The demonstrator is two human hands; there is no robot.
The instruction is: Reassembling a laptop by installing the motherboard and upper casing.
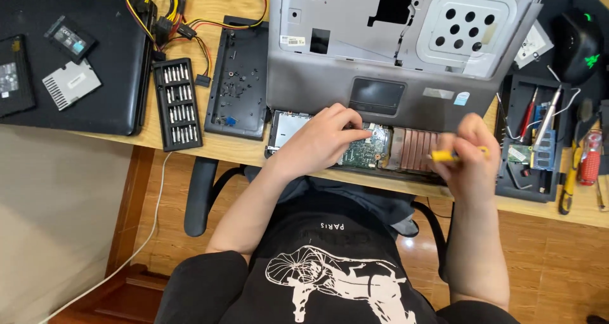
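Fingers of the left hand (323, 140) are bent together, their tips pressed down on the green circuit board (363, 151) in the near edge of the opened grey laptop chassis (317, 83); whether they pinch a small part there cannot be told. The right hand (466, 156), blurred, is closed around a yellow-handled screwdriver (451, 155) held just right of the copper heat sink (412, 149), which lies right of the board. Left of the chassis sits a black tray of loose screws (240, 77), then a black rack of driver bits (177, 103), with a bundle of yellow and red wires (166, 13) on the far side. On the right, a second black tray (530, 140) holds tools and a memory stick. As a judgement: the screwdriver tip could slip and scratch the board or bend the thin fins of the heat sink, since the hand looks unsteady so close to them; pressing fingertips could flex the board; a freed screw could roll off the near table edge (209, 149) onto the floor.
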